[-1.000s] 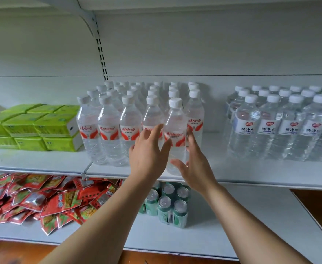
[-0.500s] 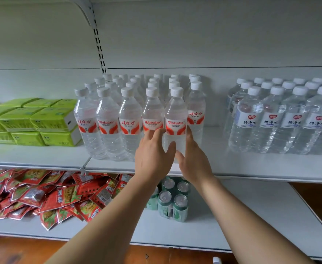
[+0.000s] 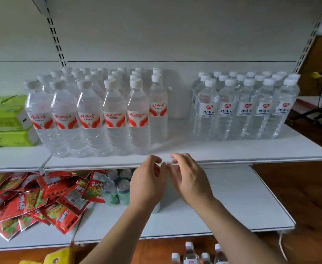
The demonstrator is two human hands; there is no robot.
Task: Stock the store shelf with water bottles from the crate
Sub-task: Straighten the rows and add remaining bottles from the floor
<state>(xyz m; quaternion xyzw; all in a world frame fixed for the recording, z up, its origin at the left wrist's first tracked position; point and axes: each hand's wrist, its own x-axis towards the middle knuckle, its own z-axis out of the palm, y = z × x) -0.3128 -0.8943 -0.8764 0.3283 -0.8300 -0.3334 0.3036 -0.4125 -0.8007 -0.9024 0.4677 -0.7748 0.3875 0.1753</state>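
Several red-labelled water bottles (image 3: 91,115) stand in rows on the white upper shelf (image 3: 213,149). The front-row bottle (image 3: 138,119) nearest my hands stands free on the shelf. To the right is a second group of white-labelled bottles (image 3: 246,109). My left hand (image 3: 148,182) and my right hand (image 3: 189,178) hover side by side below the shelf's front edge, fingers loosely curled and holding nothing. More bottles (image 3: 190,254) show at the bottom edge, on the floor side.
Green boxes (image 3: 6,121) sit at the shelf's left. On the lower shelf (image 3: 232,206) lie red snack packets (image 3: 42,197) and a pack of green cans (image 3: 116,189). A gap separates the two bottle groups. Wooden floor and a dark stand lie to the right.
Both hands let go of the front bottle and pulled back and down from it. The camera tilted down, bringing floor-side bottles into view.
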